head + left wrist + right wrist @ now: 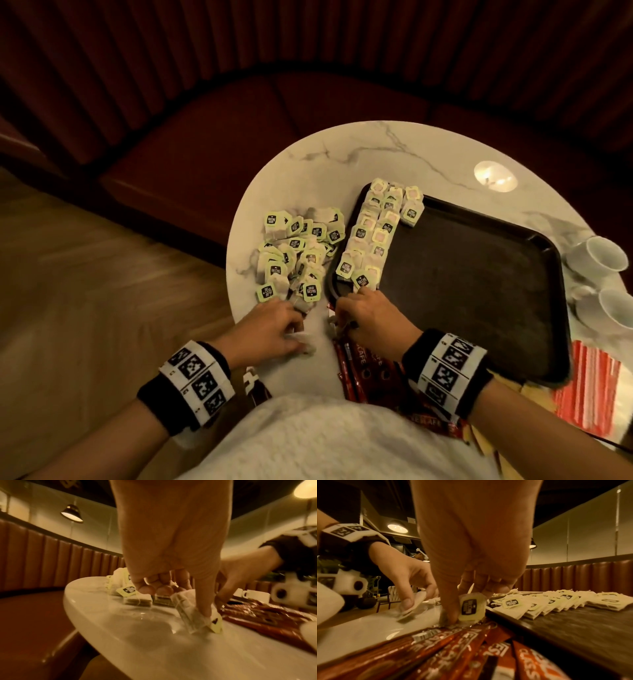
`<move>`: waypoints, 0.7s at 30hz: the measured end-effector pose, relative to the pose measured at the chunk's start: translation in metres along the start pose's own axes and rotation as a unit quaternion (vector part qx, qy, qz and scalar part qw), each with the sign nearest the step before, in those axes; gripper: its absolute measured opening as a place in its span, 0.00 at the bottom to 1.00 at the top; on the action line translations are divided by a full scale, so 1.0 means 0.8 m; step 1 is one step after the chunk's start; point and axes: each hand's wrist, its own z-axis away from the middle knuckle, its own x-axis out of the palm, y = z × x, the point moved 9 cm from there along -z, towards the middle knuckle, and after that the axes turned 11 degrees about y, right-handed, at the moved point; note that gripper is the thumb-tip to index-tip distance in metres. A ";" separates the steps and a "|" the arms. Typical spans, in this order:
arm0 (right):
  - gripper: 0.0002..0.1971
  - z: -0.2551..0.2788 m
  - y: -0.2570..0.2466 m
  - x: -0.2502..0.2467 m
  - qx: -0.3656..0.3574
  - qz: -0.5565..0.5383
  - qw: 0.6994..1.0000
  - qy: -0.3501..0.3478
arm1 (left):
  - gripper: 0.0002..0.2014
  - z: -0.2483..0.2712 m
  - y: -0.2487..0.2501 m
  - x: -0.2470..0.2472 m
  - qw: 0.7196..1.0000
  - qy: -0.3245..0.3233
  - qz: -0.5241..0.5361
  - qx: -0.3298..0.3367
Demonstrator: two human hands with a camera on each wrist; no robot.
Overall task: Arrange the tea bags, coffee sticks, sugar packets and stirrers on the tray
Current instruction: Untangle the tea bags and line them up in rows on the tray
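A dark tray (479, 274) lies on the round marble table (359, 150). Rows of tea bags (373, 236) run along the tray's left side. A loose heap of tea bags (294, 250) lies on the table left of the tray. My left hand (274, 329) pinches a tea bag (190, 614) against the table near the front edge. My right hand (370, 315), at the tray's near-left corner, pinches a tea bag by its tag (471, 607). Red coffee sticks (356, 370) lie beneath my right wrist, also filling the foreground as coffee sticks (453, 649).
Two white cups (603, 260) stand at the table's right edge. A red-striped stack (585, 383) sits near the tray's near-right corner. A red upholstered bench (239, 113) curves behind the table. Most of the tray's surface is bare.
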 end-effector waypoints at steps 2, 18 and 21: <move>0.12 0.001 0.002 0.003 0.007 -0.034 0.999 -0.010 | 0.16 0.004 -0.013 -0.015 0.989 0.046 0.138 -0.038; 0.18 -0.052 -0.005 -0.004 0.155 -0.311 0.938 0.014 | 0.06 -0.002 -0.100 -0.054 0.927 0.207 0.218 -0.225; 0.24 -0.061 -0.003 0.001 0.186 -0.248 0.949 0.052 | 0.11 0.003 -0.092 -0.058 0.934 0.225 0.102 -0.257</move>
